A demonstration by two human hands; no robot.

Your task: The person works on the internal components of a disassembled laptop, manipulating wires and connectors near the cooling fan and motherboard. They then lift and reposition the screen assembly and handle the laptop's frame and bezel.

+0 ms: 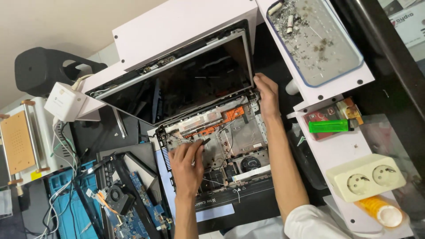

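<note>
fingers (193, 149) of the left hand (186, 166) are seen pinched together on a small dark tool (204, 141), whose tip is laid against the inner frame near the orange strip (230, 116). the tool's short axis is slanted, its free end pointed up and to the right. the right hand (267, 95) is pressed, fingers together and flat, on the rear right corner of the opened laptop base (241, 141), beside the hinge. the base is set at the middle of the bench, its long axis run left to right with a slight upward tilt on the right. the screen panel (177, 84) is raised behind it, faced down toward the base. a loose circuit board with a fan (119, 199) is found to the left, a green lighter (330, 126) and a cream double socket (365, 177) to the right.
</note>
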